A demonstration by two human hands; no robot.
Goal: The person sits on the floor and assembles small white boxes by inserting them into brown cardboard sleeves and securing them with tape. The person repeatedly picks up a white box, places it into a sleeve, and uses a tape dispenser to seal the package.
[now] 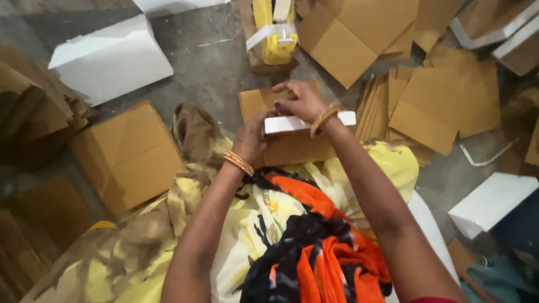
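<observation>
My left hand [251, 138] and my right hand [302, 100] both grip a long white cardboard strip [345, 118], held flat over a brown cardboard piece [292, 147] resting at my lap. The left hand pinches the strip's left end; the right hand lies over its middle with fingers curled. Gold bangles sit on both wrists. A yellow tape dispenser [275, 31] with white tape stands just beyond the hands on the floor.
Brown cardboard sheets [443, 101] lie stacked to the right, a brown box [132, 154] to the left. White boxes [109, 59] rest far left and near right [491, 202]. Yellow and orange-black cloth [314, 235] covers my lap. The floor is grey concrete.
</observation>
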